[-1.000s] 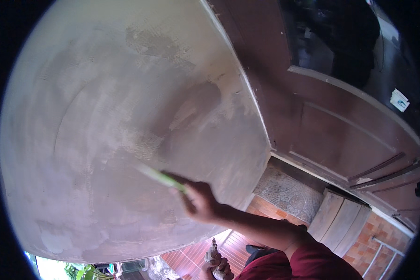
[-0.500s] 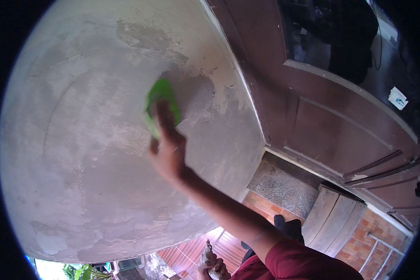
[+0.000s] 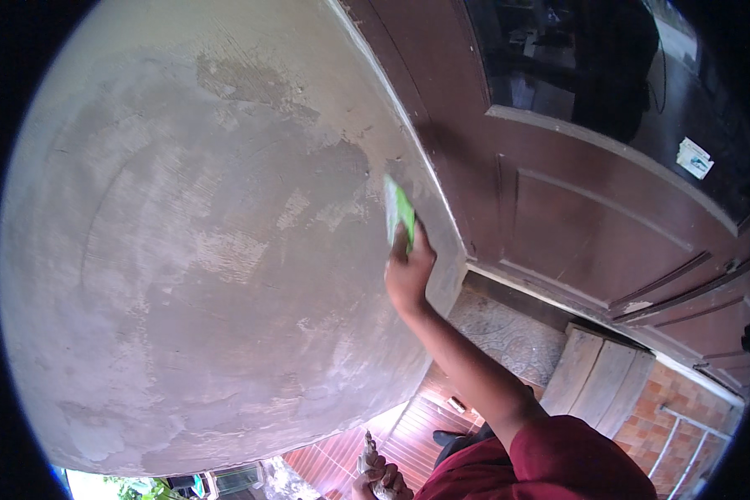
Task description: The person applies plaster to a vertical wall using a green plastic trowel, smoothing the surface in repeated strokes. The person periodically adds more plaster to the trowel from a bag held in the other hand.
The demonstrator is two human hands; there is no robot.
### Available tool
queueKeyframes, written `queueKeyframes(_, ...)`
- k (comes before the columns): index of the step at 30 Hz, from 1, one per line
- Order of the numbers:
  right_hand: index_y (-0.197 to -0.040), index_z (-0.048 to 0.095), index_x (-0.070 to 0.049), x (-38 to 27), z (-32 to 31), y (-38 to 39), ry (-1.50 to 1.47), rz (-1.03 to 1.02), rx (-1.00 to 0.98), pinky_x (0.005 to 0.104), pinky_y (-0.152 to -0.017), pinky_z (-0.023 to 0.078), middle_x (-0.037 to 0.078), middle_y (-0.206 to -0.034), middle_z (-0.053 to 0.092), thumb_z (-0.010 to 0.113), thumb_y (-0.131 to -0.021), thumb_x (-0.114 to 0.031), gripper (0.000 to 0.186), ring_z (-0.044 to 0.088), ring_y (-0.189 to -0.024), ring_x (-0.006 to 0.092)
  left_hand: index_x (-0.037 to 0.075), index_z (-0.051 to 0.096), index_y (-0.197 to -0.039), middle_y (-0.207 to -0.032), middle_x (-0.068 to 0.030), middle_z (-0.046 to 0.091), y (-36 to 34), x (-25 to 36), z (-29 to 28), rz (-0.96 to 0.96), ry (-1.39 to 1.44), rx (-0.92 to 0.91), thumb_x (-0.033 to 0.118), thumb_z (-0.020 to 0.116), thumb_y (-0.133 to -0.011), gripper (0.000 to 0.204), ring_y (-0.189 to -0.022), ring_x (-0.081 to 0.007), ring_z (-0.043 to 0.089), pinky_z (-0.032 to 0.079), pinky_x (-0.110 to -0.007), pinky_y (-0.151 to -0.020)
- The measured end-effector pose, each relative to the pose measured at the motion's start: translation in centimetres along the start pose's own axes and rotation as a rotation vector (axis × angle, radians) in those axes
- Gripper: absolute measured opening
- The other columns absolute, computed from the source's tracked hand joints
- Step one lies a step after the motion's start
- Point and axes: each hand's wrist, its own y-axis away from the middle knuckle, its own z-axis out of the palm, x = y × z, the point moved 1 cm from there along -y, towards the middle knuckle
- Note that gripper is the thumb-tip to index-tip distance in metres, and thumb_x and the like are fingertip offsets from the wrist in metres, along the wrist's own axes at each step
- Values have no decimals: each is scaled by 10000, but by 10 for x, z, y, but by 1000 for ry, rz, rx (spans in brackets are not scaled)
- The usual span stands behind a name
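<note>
My right hand (image 3: 410, 271) grips a green flat scraper (image 3: 399, 204) at the plastered grey wall (image 3: 183, 317), near its right edge by the brown door frame. The wall shows patchy darker and lighter areas with rough scraped marks. Low at the bottom, my left hand (image 3: 377, 483) is wrapped round a pale, plaster-smeared tool (image 3: 368, 450), its pointed end upward; I cannot make out exactly what kind of tool it is.
A brown panelled door (image 3: 592, 242) with dark glass lies to the right. Below it are a patterned mat (image 3: 504, 333), wooden boards (image 3: 604, 383), orange tiled floor and a white metal frame (image 3: 679, 437). Plants (image 3: 146, 487) show at the lower left edge.
My right hand with the green scraper swung up to the wall's upper middle, then moved right toward the door-side edge, turning the scraper more edge-on. My left hand has stayed low.
</note>
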Motion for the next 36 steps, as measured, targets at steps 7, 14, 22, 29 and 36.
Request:
queueKeyframes(7,-1411,426,-42,-16,89,16,-132,-187,-55,351,-826,556,231,-1343,520,544,-747,163,705,628,-1098,333,151,450,-790,-562,-25,396,1,-13,-10,13,11,81,220,502,-867,116,-402,-198,380,305,-353,-355)
queueKeyframes(14,-1388,476,-102,-100,57,157,-600,-391,-661,421,-1052,444,201,-1448,420,565,-616,197,833,458,-1306,356,121,447,-759,-562,-31,397,-22,-15,-4,-16,-63,-9,238,543,-837,169,-400,-201,378,311,-357,-353)
queueKeyframes(22,-1092,605,66,1,-4,40,-31,14,-86,326,-658,519,182,-869,680,514,-913,47,202,687,-771,260,131,459,-783,-567,-23,391,-8,-10,-4,-22,105,3,251,545,-847,161,-407,-188,370,296,-360,-358)
queueKeyframes(29,-1317,526,1,-14,85,-20,-171,-226,-33,354,-911,510,209,-1284,585,493,-744,185,603,620,-1125,311,131,476,-985,-582,-29,408,7,-17,-9,92,140,154,181,523,-861,142,-405,-187,393,318,-342,-343)
queueKeyframes(36,-1362,490,-99,-126,85,113,-351,-626,-575,496,-1171,217,238,-1501,315,661,-692,80,714,282,-1413,371,125,471,-1007,-581,-37,416,2,-26,-23,82,173,150,164,526,-853,169,-395,-187,390,323,-337,-340)
